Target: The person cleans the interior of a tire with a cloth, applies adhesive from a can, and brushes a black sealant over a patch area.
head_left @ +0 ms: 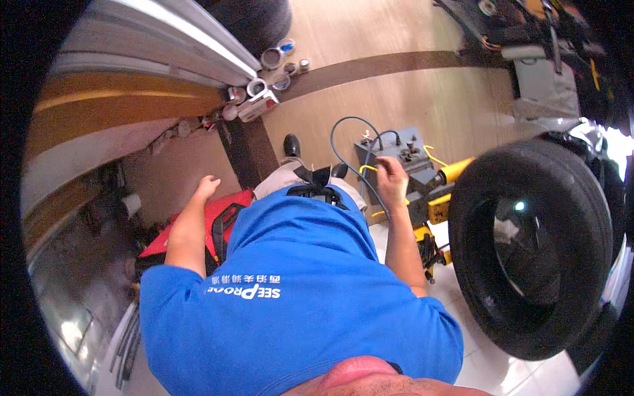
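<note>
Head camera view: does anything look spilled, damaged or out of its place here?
Nothing looks clearly spilled or damaged. Only the blue hose stands out slightly: it bows in a loose, untidy loop beside the grey machine, near the right hand.

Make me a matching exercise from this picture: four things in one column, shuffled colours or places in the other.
1. Left hand
2. Right hand
3. Tyre
4. Shirt

A. Blue
B. Near the grey box
C. Black
D. Near the red item

Pairs: 1-D, 2-B, 3-C, 4-A
</note>
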The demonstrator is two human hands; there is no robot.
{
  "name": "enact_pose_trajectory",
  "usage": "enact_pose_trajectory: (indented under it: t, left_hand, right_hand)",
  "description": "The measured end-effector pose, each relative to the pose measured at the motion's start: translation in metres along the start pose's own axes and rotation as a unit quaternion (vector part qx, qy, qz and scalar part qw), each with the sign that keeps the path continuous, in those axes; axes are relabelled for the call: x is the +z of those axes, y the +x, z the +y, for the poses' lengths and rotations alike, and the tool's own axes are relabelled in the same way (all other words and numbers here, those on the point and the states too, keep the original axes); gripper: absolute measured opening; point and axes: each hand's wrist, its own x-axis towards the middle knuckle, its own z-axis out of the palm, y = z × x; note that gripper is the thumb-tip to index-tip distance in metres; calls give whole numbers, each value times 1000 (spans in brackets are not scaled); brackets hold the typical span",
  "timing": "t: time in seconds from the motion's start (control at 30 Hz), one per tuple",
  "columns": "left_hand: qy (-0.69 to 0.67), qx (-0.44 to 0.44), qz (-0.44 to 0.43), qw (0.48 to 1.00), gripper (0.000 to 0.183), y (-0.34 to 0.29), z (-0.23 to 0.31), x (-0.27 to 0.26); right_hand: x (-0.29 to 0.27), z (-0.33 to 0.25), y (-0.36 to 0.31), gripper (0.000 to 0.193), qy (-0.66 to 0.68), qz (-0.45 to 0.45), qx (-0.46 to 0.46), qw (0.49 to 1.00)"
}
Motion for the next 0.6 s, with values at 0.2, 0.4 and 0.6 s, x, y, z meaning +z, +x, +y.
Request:
enact_pose_trajectory:
  t: [0.2,0.4,0.6]
  left_hand:
    - [-287,-180,25,940,52,-47,-39,43]
    - [-254,-88,-45,962,49,-32,16,101]
    - [-387,-105,-69,914,48,-7,157,113]
  right_hand:
    - [94,18,112,22,-113,-182,-34,976]
    - [195,79,227,31,-149,-260,99,949]
    - [340,214,342,34,-301,-385,111,865]
